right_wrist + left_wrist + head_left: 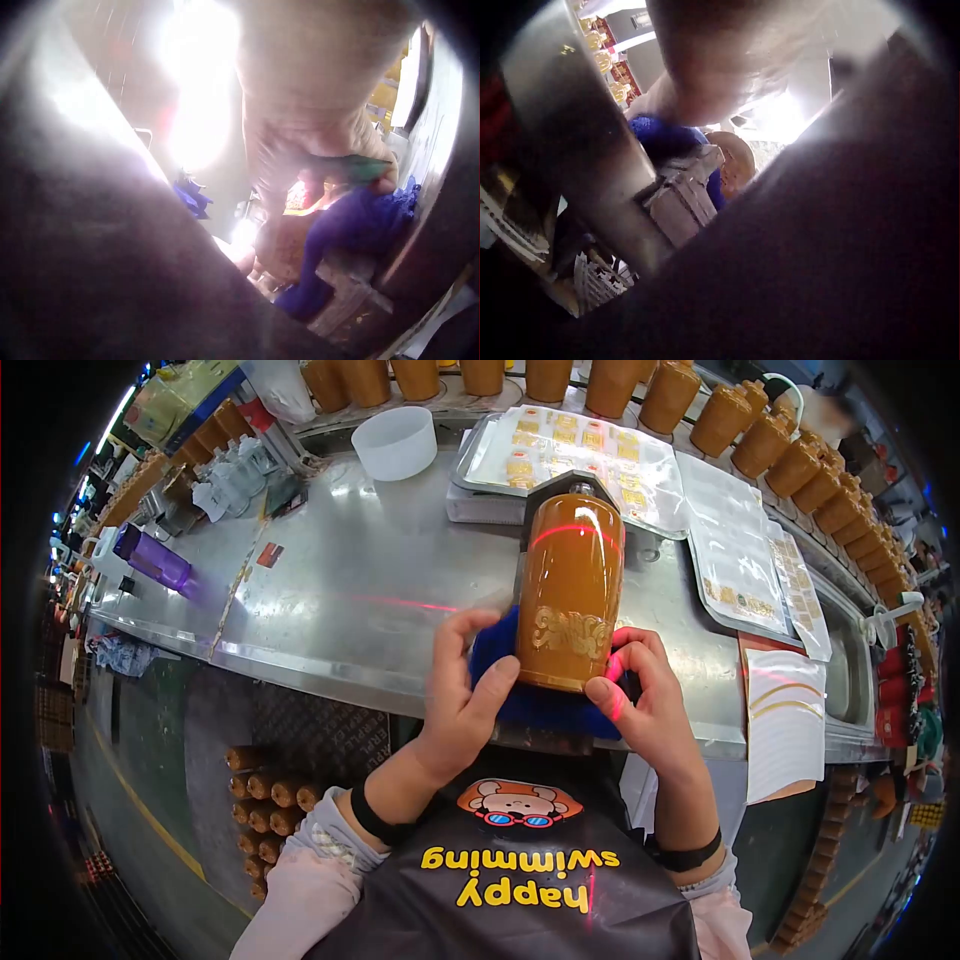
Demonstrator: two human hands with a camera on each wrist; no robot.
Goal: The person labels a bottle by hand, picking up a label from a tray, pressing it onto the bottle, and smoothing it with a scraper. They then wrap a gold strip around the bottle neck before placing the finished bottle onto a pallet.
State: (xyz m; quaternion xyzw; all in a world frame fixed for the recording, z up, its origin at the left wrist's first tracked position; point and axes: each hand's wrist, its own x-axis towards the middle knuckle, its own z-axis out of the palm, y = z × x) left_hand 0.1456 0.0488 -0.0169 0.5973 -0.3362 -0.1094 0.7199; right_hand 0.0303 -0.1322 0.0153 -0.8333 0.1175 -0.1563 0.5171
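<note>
A glossy brown bottle (575, 580) with a gold dragon decal (572, 635) lies on a blue cloth (500, 650), its base toward the person. At the base's left side is my left hand (465, 685), thumb tip at the bottle's lower edge, fingers spread over the cloth and slightly blurred. My right hand (645, 695) holds the bottle's lower right, thumb at the base rim and curled fingers beside the decal. In the right wrist view a dark green piece (356, 169) shows by that hand's fingers. Red light lines cross bottle and right hand.
Trays with sheets of gold decals (570, 445) lie behind the bottle. A white bowl (395, 444) stands back left, a purple tumbler (152, 558) further left. Rows of brown bottles (720, 425) line the back. White paper strips (785, 720) hang at the front right, near a sink (850, 680).
</note>
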